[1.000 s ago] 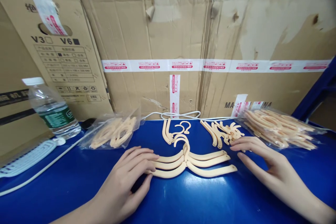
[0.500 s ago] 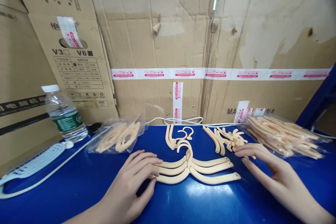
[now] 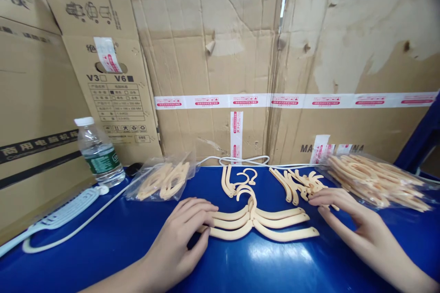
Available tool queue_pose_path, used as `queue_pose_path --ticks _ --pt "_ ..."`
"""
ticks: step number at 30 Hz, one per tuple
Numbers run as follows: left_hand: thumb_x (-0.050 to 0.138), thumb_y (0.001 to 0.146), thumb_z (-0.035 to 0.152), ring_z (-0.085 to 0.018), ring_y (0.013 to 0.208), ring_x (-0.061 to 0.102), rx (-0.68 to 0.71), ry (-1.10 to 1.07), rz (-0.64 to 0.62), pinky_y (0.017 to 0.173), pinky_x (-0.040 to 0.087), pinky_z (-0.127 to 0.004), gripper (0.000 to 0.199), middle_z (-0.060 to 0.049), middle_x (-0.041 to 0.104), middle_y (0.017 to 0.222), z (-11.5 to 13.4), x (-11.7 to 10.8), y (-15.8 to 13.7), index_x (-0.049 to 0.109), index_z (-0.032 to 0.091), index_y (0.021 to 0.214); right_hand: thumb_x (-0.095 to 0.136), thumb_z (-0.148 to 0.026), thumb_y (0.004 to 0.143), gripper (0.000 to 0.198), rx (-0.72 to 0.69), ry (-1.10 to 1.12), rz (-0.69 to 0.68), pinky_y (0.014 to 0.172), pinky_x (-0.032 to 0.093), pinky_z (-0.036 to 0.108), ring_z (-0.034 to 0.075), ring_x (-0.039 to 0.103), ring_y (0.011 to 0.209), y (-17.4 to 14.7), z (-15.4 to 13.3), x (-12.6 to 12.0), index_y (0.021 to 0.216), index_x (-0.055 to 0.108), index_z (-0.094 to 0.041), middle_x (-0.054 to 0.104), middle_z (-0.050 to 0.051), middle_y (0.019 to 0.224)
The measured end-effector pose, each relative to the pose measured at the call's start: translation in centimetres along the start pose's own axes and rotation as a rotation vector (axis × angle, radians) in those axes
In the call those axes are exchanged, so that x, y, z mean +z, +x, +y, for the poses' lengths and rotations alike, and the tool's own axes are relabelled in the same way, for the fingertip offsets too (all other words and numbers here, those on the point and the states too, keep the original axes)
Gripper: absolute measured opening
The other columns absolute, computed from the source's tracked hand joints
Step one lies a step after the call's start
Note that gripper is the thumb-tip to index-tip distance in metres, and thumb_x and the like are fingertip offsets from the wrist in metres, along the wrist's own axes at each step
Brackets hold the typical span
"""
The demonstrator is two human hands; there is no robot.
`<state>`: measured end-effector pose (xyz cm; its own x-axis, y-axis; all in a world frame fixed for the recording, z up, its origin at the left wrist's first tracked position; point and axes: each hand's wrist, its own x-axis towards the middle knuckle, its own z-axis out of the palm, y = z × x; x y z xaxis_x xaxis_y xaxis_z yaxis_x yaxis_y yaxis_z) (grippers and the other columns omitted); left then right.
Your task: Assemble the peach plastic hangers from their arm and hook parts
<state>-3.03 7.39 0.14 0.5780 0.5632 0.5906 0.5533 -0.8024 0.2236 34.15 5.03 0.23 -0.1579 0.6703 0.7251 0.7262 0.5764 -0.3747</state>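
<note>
The person's left hand [image 3: 180, 238] lies over the left ends of three beige clothes hangers [image 3: 287, 237], fingers bent across the tips and thumb below; whether it pinches them or only rests there cannot be told. The right hand [image 3: 357, 219] is held with thumb and forefinger parted by a narrow gap, its fingertips at the near right edge of a pile of loose hanger parts [image 3: 292, 187]; whether they touch a piece is unclear.

The three hangers lie between the hands in the middle of the glossy blue tabletop [image 3: 261, 268], ranged one behind another, arms spread to both sides, with their hooks bunched at the centre, curving away from the person. Just behind them are two curved hanger arms [image 3: 226, 182], side by side, and two loose hooks [image 3: 253, 176].

Farther left sits a clear plastic bag [image 3: 187, 176] of beige parts; beyond the right hand lies a fuller bag [image 3: 374, 178] of them. A white cord [image 3: 206, 159] runs along the back of the tabletop. At the left, a green-labelled water bottle [image 3: 103, 162] stands upright behind a pale blue slotted object [image 3: 72, 210]. Cardboard [image 3: 206, 78], crossed by white-and-red tape [image 3: 257, 100], walls the back.
</note>
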Motion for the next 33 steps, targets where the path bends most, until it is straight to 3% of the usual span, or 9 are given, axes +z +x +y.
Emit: queue_pose_path --ticks 4,8,15,18,22,25,33 --pt "0.034 0.092 0.007 -0.020 0.109 0.061 -0.044 -0.077 -0.058 0.090 0.050 -0.037 0.027 -0.006 0.065 0.117 0.0 -0.7 0.9 0.055 0.023 0.098 0.052 -0.030 0.094 0.016 -0.014 0.029 -0.182 0.085 0.051 0.039 0.024 0.064 0.096 1.7 -0.8 -0.1 0.095 0.068 -0.025 0.070 0.006 0.099" --pt "0.033 0.085 -0.001 -0.019 0.110 0.061 -0.031 -0.080 -0.188 0.093 0.051 -0.037 0.036 -0.008 0.064 0.116 -0.2 -1.2 2.8 0.055 0.020 0.104 0.048 -0.021 0.093 0.019 -0.096 0.034 -0.371 0.085 0.049 0.038 0.023 0.063 0.094 5.3 -2.2 0.8 0.094 0.067 -0.022 0.069 0.007 0.095" --pt "0.040 0.079 -0.007 -0.022 0.107 0.062 0.003 -0.024 -0.258 0.097 0.050 -0.040 0.040 -0.009 0.068 0.110 -2.7 0.9 6.6 0.062 0.016 0.104 0.061 -0.009 0.084 0.014 -0.174 -0.033 -0.645 0.079 0.051 0.030 0.019 0.067 0.085 12.8 -2.1 7.6 0.090 0.071 -0.016 0.073 0.005 0.091" --pt "0.047 0.081 -0.005 -0.023 0.104 0.063 0.000 -0.001 -0.276 0.095 0.051 -0.041 0.034 -0.009 0.069 0.107 -3.8 1.8 7.4 0.064 0.015 0.103 0.066 -0.022 0.089 0.009 -0.201 -0.091 -0.817 0.076 0.054 0.033 0.017 0.066 0.080 15.0 -1.5 10.4 0.094 0.068 -0.015 0.070 0.003 0.091" --pt "0.059 0.092 0.014 -0.022 0.100 0.065 0.048 -0.003 -0.320 0.089 0.053 -0.043 0.014 -0.006 0.068 0.105 -4.2 2.3 7.9 0.063 0.014 0.105 0.062 -0.032 0.094 0.020 -0.214 -0.140 -0.990 0.074 0.056 0.035 0.018 0.065 0.084 16.6 -1.0 12.7 0.102 0.065 -0.014 0.067 0.004 0.101" --pt "0.060 0.095 0.026 -0.021 0.097 0.065 0.079 -0.009 -0.346 0.086 0.055 -0.043 0.017 -0.006 0.067 0.105 -4.4 2.3 8.0 0.064 0.014 0.106 0.063 -0.032 0.094 0.021 -0.217 -0.130 -1.084 0.072 0.057 0.034 0.018 0.065 0.084 17.2 -0.7 13.7 0.104 0.065 -0.014 0.066 0.005 0.102" --pt "0.059 0.095 0.030 -0.021 0.094 0.065 0.113 0.054 -0.371 0.083 0.055 -0.041 0.021 -0.007 0.065 0.109 -5.9 2.4 8.3 0.062 0.014 0.109 0.062 -0.032 0.094 0.023 -0.204 -0.038 -1.156 0.074 0.057 0.036 0.019 0.065 0.088 17.9 0.2 14.5 0.109 0.063 -0.014 0.065 0.006 0.107"
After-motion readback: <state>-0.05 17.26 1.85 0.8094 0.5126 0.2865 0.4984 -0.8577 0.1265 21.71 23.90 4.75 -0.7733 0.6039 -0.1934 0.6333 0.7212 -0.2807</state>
